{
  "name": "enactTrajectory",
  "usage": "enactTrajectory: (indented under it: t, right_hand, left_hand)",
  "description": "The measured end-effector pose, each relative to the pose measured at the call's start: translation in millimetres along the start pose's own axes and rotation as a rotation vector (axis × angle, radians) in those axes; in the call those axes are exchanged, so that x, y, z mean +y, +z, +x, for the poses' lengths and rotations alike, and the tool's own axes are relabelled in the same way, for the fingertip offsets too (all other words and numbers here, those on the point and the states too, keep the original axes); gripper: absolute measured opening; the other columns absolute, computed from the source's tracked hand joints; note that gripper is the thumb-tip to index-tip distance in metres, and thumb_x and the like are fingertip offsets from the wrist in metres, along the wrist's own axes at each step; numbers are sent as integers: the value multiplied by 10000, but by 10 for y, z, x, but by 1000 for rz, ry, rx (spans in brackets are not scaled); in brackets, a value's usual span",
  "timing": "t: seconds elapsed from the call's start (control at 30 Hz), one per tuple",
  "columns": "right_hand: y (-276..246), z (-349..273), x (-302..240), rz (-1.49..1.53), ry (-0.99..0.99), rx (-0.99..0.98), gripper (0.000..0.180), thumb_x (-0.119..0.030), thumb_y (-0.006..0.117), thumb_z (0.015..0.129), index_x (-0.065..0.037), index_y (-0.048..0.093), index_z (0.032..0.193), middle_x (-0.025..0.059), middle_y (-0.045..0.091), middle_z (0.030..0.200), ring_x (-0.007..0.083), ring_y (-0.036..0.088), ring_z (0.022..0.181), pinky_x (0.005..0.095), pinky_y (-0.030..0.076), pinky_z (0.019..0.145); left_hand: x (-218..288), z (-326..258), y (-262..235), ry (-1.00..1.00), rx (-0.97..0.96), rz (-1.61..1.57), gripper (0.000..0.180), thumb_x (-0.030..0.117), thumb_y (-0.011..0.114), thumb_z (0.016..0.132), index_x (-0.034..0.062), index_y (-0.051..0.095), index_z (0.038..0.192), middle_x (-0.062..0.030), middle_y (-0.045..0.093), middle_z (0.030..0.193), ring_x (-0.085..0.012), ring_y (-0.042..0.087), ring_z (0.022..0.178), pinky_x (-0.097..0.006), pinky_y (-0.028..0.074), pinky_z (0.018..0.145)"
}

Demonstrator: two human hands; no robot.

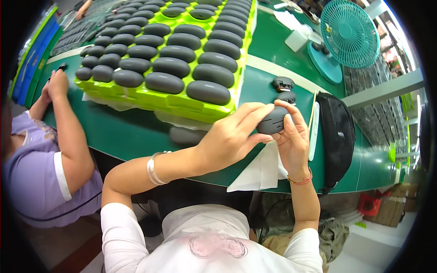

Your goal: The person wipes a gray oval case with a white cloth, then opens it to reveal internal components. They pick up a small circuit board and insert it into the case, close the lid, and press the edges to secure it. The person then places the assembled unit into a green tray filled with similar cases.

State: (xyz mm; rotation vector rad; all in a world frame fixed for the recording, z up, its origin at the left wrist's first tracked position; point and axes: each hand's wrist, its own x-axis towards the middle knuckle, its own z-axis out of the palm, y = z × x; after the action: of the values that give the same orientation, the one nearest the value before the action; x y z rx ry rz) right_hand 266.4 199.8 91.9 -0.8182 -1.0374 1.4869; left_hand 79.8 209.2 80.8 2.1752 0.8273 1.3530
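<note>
Here, fingers of left hand [225,139] and right hand [295,143] holding gray case [271,122] between them, left fingertips on its left side, right thumb on its right. Case raised above surface [132,132], just right of lime tray [182,107] bearing rows of rounded gray lumps [208,93]. White sheet [259,170] below hands. Two dark parts [283,83] just beyond case. Black bag [336,141] right of right hand; teal fan [349,34] farther off. Co-worker in purple top [38,182] at left.

head: left fisheye, head-worn | faces down | fingers [255,117] near, green table [118,132] beyond
</note>
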Motion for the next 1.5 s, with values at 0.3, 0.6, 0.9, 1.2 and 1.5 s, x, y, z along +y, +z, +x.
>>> enactTrajectory:
  t: [0.3,0.6,0.9,1.2,1.5]
  right_hand:
    - [23,-125,-3,10,-3,-97,488,-187,627,940,49,414,1310,205,595,1144,256,650,995,378,600,786]
    - [20,-173,-63,-280,-73,-34,429,-145,564,964,34,431,1329,106,602,1036,108,596,825,222,497,650]
    - [26,-113,-43,-604,-207,-37,370,-171,447,1023,19,468,1339,63,593,976,68,561,729,206,454,581]
    - [4,-117,-11,-716,-177,-80,364,-136,490,994,33,498,1317,150,596,1237,180,646,911,273,529,705]
    - [25,-71,111,-809,-340,-134,612,-125,733,827,14,467,1360,198,576,1288,291,653,1036,326,531,837]
  left_hand:
    - [87,-97,-61,-71,78,-145,595,151,779,781,-50,528,1281,-188,621,1213,-273,647,882,-306,561,668]
    - [76,-59,-171,-280,-103,-279,394,105,676,901,-49,562,1246,-172,685,1040,-189,704,838,-278,580,729]
    - [85,-38,-105,-471,-223,-504,494,-16,653,836,-44,512,1308,-125,708,964,-151,701,814,-272,587,752]
    - [72,-14,-114,-420,-250,-392,643,-50,675,759,-21,462,1365,-142,621,1123,-173,650,989,-290,592,802]
    - [37,-43,-98,-439,-250,-433,670,-69,654,728,-26,456,1367,-147,563,1149,-199,626,979,-289,586,811]
